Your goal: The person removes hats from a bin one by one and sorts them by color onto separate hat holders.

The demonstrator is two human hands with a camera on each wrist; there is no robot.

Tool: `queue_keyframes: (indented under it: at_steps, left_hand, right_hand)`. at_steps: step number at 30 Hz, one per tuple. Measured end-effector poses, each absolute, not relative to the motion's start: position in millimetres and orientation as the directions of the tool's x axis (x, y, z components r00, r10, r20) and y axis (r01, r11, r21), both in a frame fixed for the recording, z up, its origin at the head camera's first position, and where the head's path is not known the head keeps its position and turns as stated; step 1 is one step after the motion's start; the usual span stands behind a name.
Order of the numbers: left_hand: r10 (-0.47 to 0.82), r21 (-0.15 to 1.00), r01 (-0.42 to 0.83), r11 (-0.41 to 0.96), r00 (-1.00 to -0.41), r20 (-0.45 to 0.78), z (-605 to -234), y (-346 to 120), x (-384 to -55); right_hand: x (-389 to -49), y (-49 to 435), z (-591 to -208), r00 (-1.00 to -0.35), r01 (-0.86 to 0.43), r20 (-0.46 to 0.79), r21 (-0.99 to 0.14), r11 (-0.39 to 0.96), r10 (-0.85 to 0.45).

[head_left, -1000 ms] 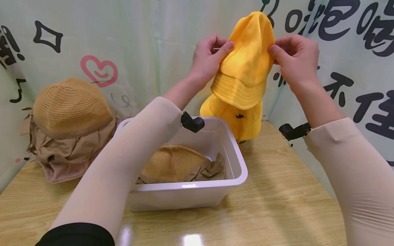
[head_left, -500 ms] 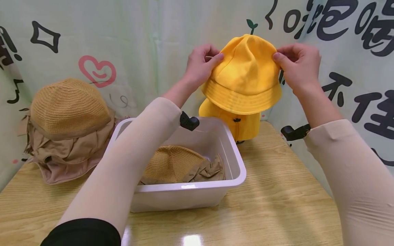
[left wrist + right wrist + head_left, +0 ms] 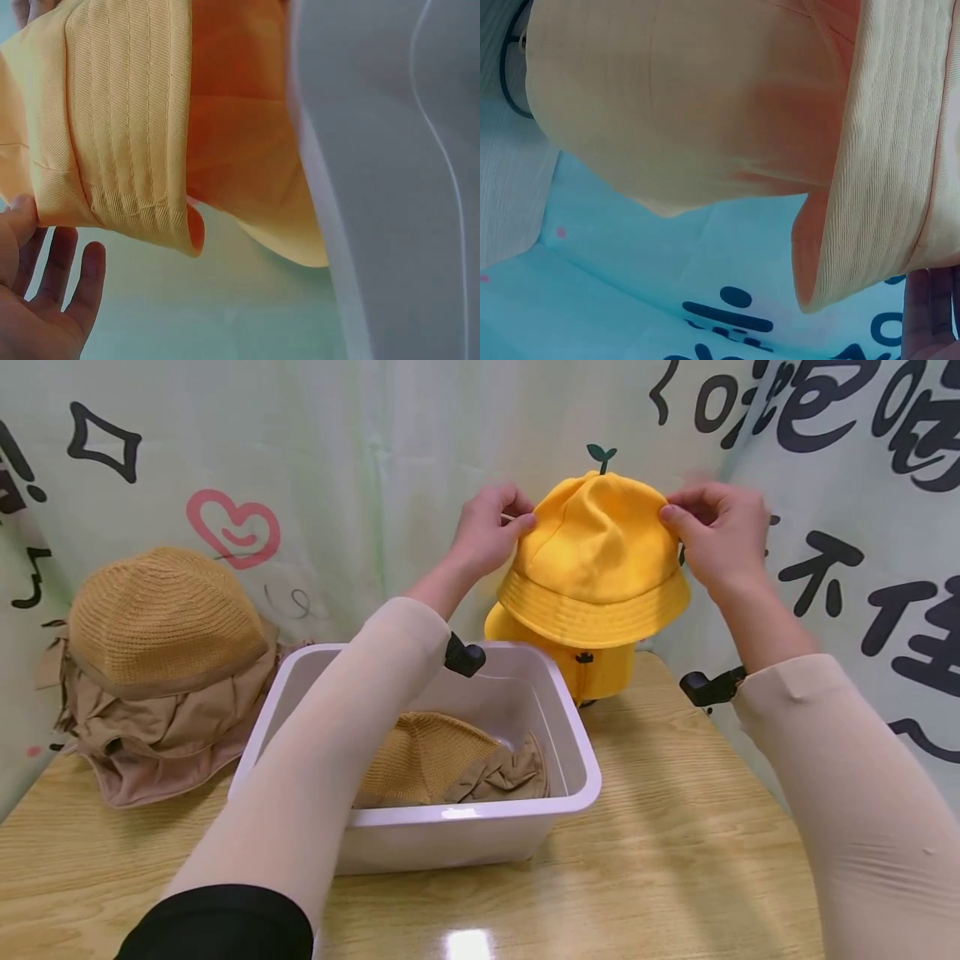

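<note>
A yellow bucket hat (image 3: 600,560) with a green sprout on top is held up at the back right, brim downward. My left hand (image 3: 491,531) pinches the left side of its crown between thumb and fingers. On the opposite side my right hand (image 3: 723,535) pinches the crown the same way. Directly under the brim stands another yellow hat (image 3: 609,670) with a black toggle and cord, its top covered by the held one. In the left wrist view the stitched brim (image 3: 127,112) overlaps the lower hat (image 3: 247,157).
A white plastic bin (image 3: 465,843) sits mid-table with a straw-and-fabric hat (image 3: 427,760) inside. Left of it, a stack of tan and pink hats (image 3: 165,627) rises. Behind hangs a pale curtain (image 3: 330,460) with printed drawings. The wooden table (image 3: 660,827) reaches forward and right.
The yellow bucket hat has come down over the lower yellow hat. Its crown and brim have spread wider, and the sprout now shows fully. Both hands moved down with it.
</note>
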State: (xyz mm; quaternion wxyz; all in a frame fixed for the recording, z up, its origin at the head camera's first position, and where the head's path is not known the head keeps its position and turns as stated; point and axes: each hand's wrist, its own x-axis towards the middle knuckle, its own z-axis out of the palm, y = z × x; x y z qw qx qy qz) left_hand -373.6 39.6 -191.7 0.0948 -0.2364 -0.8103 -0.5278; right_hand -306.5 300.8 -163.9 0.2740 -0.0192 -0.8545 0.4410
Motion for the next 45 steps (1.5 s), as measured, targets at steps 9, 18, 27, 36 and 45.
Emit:
queue_keyframes:
  at_steps: [9,18,27,36,45]
  left_hand:
    - [0.286,0.775,0.485,0.406,-0.872,0.396,-209.8,40.5,-381.1]
    - [0.281,0.799,0.463,0.384,-0.883,0.377,-220.6,44.5,-384.8]
    - [0.233,0.798,0.461,0.389,-0.887,0.399,-223.3,52.7,-386.1]
    - [0.221,0.722,0.547,0.423,-0.836,0.503,-227.1,56.1,-387.7]
    - [0.235,0.690,0.539,0.483,-0.839,0.491,-235.2,56.6,-388.1]
  right_hand:
    - [-315.8,299.0,-180.2,-0.850,-0.150,0.438,-0.732,0.664,0.292]
    - [-321.5,302.0,-192.1,-0.851,-0.144,0.440,-0.720,0.679,0.286]
    - [-324.7,303.7,-196.4,-0.830,-0.152,0.461,-0.728,0.669,0.313]
    - [-325.6,304.1,-197.6,-0.811,-0.179,0.491,-0.725,0.665,0.319]
    - [-327.0,304.3,-208.6,-0.827,-0.141,0.465,-0.716,0.684,0.316]
